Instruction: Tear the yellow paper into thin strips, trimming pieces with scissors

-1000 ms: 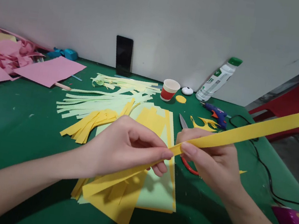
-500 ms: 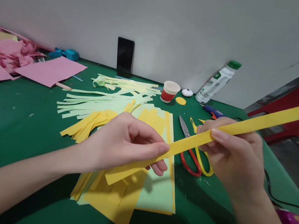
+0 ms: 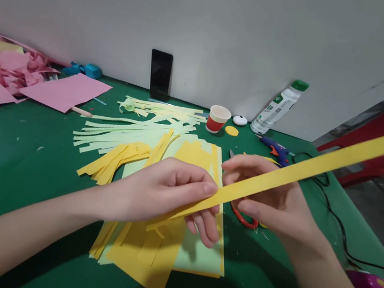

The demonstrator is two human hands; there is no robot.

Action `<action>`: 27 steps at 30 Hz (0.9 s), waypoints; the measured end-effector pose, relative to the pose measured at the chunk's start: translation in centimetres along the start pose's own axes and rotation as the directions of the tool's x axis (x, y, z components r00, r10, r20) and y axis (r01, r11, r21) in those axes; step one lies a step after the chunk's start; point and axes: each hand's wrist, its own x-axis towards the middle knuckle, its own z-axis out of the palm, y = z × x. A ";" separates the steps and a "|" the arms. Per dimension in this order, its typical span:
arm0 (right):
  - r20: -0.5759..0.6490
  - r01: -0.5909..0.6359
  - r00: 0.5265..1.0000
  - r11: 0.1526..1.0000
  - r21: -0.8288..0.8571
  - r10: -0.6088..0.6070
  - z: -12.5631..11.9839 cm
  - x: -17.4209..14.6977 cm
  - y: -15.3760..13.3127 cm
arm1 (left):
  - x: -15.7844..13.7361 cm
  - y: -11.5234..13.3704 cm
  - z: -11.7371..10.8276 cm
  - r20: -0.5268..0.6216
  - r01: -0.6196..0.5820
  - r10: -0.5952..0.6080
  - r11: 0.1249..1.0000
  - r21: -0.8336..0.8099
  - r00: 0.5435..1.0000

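A long yellow paper strip (image 3: 281, 176) slants up to the right and runs out of view. My left hand (image 3: 178, 190) pinches it near its lower end between thumb and forefinger. Behind the strip, my right hand (image 3: 268, 189) has its fingers apart and curved, with the thumb below and no grip on the paper. Under my hands lie yellow paper sheets (image 3: 155, 268) and pale green sheets (image 3: 197, 255). Scissors (image 3: 244, 219) with a red handle are mostly hidden by my right hand. Cut yellow strips (image 3: 113, 161) and pale green strips (image 3: 100, 132) lie to the left.
A paper cup (image 3: 218, 119), a yellow disc (image 3: 232, 130), a white case (image 3: 239, 120) and a leaning bottle (image 3: 278, 109) stand along the wall. A phone (image 3: 159, 74) leans there too. Pink paper (image 3: 66, 91) is at left; a glue gun (image 3: 276, 149) and its cord are at right.
My right hand has let go of the yellow strip; its fingers have opened and moved a little left, covering more of the scissors. My left hand keeps its pinch.
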 end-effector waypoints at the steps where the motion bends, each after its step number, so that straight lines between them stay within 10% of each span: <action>1: -0.016 0.000 1.000 1.000 -0.014 0.000 0.2 0.0 0.2 | 0.1 -0.1 0.0 0.028 0.016 -0.015 0.999 -0.037 0.999; 8: -0.205 -0.095 0.972 0.991 0.093 0.113 1.5 0.1 0.5 | 0.2 0.0 0.2 -0.153 -0.043 0.071 0.982 0.183 0.986; 14: -0.404 -0.202 0.889 0.976 0.081 0.217 2.0 0.1 0.2 | 0.1 -0.6 0.3 -0.274 -0.049 0.302 0.749 0.660 0.913; 22: -0.253 -0.181 0.950 0.983 0.028 0.182 2.3 0.1 -0.2 | 0.2 -0.1 0.4 -0.288 -0.017 0.161 0.896 0.445 0.944; 27: -0.265 -0.197 0.943 0.979 0.049 0.203 2.1 0.3 -0.3 | 0.1 -0.4 0.3 -0.273 -0.037 0.245 0.803 0.595 0.930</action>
